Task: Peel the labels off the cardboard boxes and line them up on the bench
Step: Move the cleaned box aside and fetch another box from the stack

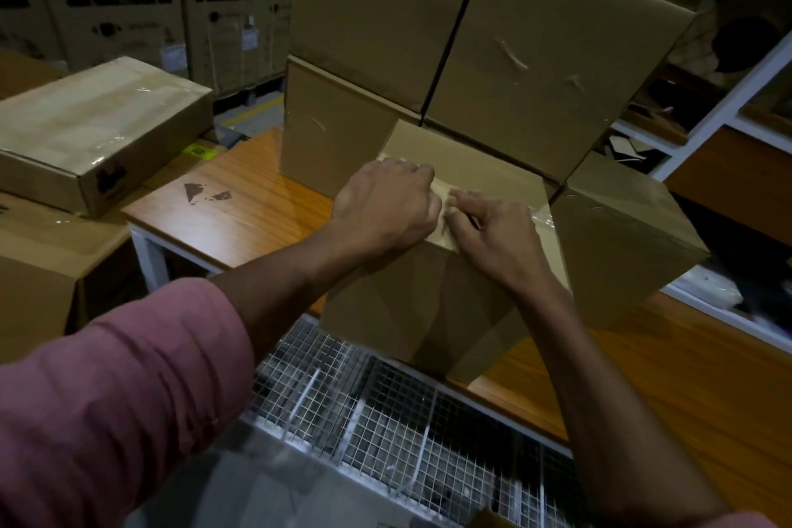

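A brown cardboard box (428,304) stands at the front edge of the wooden bench (240,210). On its top lies a pale label (441,189), mostly hidden by my hands. My left hand (385,206) is curled into a fist on the label's left part. My right hand (497,231) sits just to the right, fingertips pinching at the label's edge. Clear tape (542,216) shines on the box top beside my right hand. More plain boxes (544,69) are stacked behind and to the right.
A flat wrapped carton (94,129) lies on other boxes at the left. Torn label residue (205,191) marks the bench. A wire mesh cage (385,412) sits below the bench front. White shelving (724,99) stands at the right; printed appliance cartons (128,0) fill the back left.
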The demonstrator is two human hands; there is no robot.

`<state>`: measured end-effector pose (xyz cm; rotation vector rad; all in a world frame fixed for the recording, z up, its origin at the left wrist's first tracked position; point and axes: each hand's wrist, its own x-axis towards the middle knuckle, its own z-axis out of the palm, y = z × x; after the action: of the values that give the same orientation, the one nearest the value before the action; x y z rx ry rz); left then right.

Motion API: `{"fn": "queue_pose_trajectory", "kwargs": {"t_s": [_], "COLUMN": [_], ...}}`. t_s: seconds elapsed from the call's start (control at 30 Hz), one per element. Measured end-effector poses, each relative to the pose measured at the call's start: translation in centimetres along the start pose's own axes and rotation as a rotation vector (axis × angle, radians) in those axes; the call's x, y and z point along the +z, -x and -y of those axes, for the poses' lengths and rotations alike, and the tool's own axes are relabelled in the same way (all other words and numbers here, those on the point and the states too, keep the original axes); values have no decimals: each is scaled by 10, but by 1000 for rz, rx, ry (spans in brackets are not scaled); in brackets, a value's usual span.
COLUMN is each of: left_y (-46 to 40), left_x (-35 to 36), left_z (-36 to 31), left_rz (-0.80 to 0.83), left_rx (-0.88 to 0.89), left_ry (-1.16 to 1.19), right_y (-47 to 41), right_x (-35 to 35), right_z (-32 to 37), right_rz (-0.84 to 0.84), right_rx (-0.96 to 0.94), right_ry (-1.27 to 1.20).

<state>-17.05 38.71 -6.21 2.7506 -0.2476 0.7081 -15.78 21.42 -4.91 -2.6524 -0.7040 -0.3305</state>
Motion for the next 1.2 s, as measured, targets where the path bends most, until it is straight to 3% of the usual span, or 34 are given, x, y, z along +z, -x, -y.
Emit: {"fn": "queue_pose_trajectory", "kwargs": {"t_s": [0.13, 0.23, 0.33, 0.4, 0.47, 0.57, 0.67, 0.73, 0.83, 0.9, 0.97, 1.07, 1.13, 1.2], "left_y": [0, 0, 0, -1, 0, -1, -2, -3, -2, -1, -2, -3, -4, -5], "left_x": [2, 3, 3, 4, 5, 6, 6, 7, 7, 5, 4, 7, 9, 8], "left_z": [1, 1, 1, 1, 2, 4, 2, 2, 3, 2, 1, 2, 3, 3], "left_rz": [-19, -18, -30, -27, -25, -31, -41, -43, -59, -56, -64, -57, -65, -73], "left_rx": [-1, -1, 5, 6, 8, 13, 18, 20, 21, 24, 30, 30, 24, 22], "left_ry": [5, -1, -4, 2, -1, -9, -10, -14, -27, -31, -40, -42, -39, -29], "right_y": [-12, -6, 0, -5, -10, -6, -6, -14, -20, -14, -13, -19, -19, -11], "right_x": [4, 5, -2, 1, 7, 7, -1, 3, 9, 7, 2, 5, 7, 7], "right_z": [15, 7, 2, 9, 16, 9, 0, 7, 16, 8, 0, 8, 16, 18], "right_rz": [-17, -68, 43, 95, 40, -44, 110, 159, 41, 2, 110, 233, 130, -105], "right_rx": [169, 88, 27, 107, 182, 102, 55, 132, 189, 82, 31, 115, 176, 221], "right_ry": [260, 173, 30, 154, 281, 165, 45, 145, 207, 139, 60, 127, 199, 186]}}
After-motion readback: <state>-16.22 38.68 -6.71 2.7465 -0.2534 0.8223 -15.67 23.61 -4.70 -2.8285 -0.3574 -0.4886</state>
